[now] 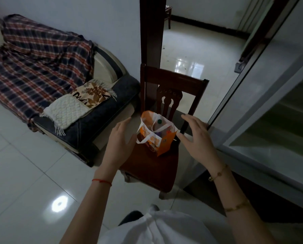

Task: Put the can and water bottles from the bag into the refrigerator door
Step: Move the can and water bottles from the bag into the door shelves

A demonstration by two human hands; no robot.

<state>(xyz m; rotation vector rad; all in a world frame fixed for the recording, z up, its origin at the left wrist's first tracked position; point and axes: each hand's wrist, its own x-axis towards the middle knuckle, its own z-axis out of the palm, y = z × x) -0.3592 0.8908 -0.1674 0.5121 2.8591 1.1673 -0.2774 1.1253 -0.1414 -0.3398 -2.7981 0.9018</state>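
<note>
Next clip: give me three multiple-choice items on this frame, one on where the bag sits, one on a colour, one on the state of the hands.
1. Where does the bag sit?
A. on the sofa
B. on the wooden chair seat
C. on the floor tiles

2. What colour is the cord on the left wrist?
A. red
B. green
C. black

3. What are the hands doing?
A. both grip the bag handles
B. one holds a bottle
C. both are open, either side of the bag, holding nothing

Answers:
1 B: the bag stands on the chair seat, before its backrest.
2 A: a thin red cord circles that wrist.
3 C: the left hand and right hand flank the bag with fingers spread.
</note>
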